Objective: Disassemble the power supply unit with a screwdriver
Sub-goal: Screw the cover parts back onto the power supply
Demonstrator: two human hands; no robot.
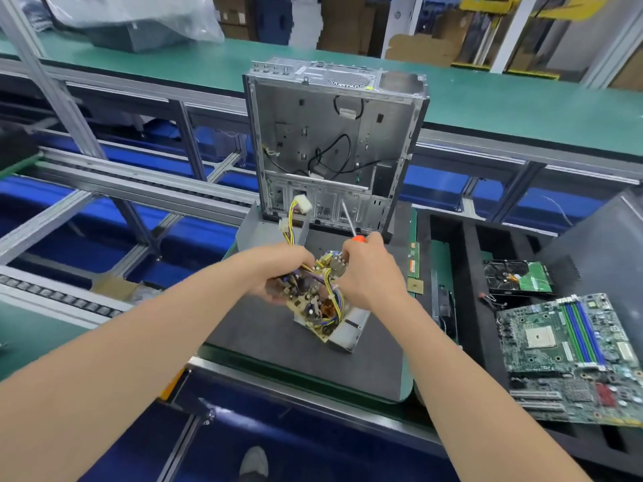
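Left hand [278, 273] closed on the circuit board [313, 304] and its yellow wires [328, 283]; right hand [365, 269] gripping the orange-handled screwdriver [351, 224], shaft up, fingers also on the board. Board half lifted from the metal housing [348, 328] on the desk [264, 342], before the upright case [330, 140]. Probably separating board from housing; next, freeing the wires and lifting clear.

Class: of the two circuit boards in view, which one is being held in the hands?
The yellowish power supply board with yellow wires; the green motherboard lies untouched at right.
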